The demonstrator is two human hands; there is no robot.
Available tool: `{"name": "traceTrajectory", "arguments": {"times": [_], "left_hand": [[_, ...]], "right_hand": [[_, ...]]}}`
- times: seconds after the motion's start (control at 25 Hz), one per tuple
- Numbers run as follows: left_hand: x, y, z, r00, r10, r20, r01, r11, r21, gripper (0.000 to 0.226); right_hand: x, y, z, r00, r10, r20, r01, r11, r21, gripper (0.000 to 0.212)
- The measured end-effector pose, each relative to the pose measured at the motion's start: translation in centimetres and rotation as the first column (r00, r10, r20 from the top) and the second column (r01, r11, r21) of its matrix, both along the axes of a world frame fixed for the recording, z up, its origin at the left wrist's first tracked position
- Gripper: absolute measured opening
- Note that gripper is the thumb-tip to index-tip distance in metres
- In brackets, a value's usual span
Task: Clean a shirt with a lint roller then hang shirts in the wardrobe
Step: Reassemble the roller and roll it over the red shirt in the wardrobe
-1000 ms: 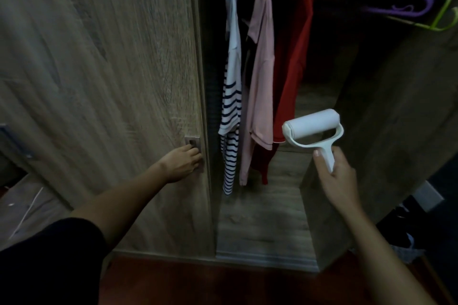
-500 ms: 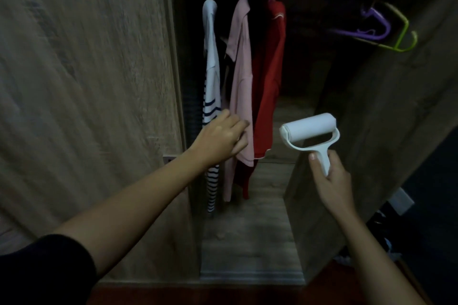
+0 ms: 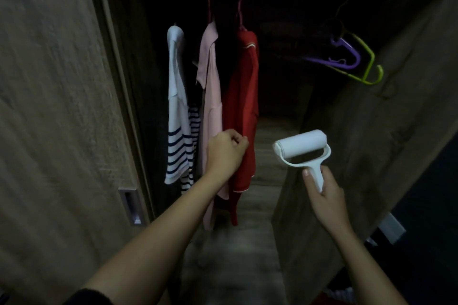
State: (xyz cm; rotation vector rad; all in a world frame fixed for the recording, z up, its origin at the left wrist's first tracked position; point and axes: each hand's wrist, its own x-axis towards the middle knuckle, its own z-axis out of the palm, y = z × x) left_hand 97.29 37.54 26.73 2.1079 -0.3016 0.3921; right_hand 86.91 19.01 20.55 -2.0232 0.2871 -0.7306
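Observation:
Three shirts hang on a rail inside the open wardrobe: a white one with navy stripes (image 3: 177, 119), a pink one (image 3: 210, 96) and a red one (image 3: 244, 96). My left hand (image 3: 224, 153) reaches in at the seam between the pink and red shirts. Its fingers curl round the red shirt's left edge at about mid height. My right hand (image 3: 324, 195) grips the handle of a white lint roller (image 3: 301, 143), held upright to the right of the shirts and apart from them.
The wooden sliding door (image 3: 62, 106) with a recessed handle (image 3: 130, 205) stands on the left. Another wooden panel (image 3: 371, 143) is on the right. A purple hanger (image 3: 347, 62) and a green hanger (image 3: 369, 67) hang bare at the rail's right end. The wardrobe interior is dark.
My left hand left the door handle, passed the striped shirt and now curls on the red shirt's edge. The door sits further left. The lint roller stayed in my right hand.

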Motion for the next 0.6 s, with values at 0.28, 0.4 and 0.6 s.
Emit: {"name": "traceTrajectory", "arguments": {"times": [0.28, 0.4, 0.6], "left_hand": [[-2.2, -0.9, 0.3, 0.976, 0.216, 0.008, -0.205, 0.936, -0.287, 0.018], [-3.3, 0.6, 1.9, 0.918, 0.384, 0.100, -0.321, 0.867, -0.381, 0.012], [-3.4, 8.6, 5.4, 0.915, 0.312, 0.257, -0.248, 0.935, -0.255, 0.016]], "right_hand": [[4.6, -2.2, 1.4, 0.992, 0.128, 0.013, -0.128, 0.992, 0.014, 0.019], [5.8, -2.9, 1.5, 0.984, 0.177, 0.014, -0.178, 0.983, 0.044, 0.020], [7.1, -1.3, 3.1, 0.931, 0.361, 0.045, -0.363, 0.917, 0.166, 0.017]]}}
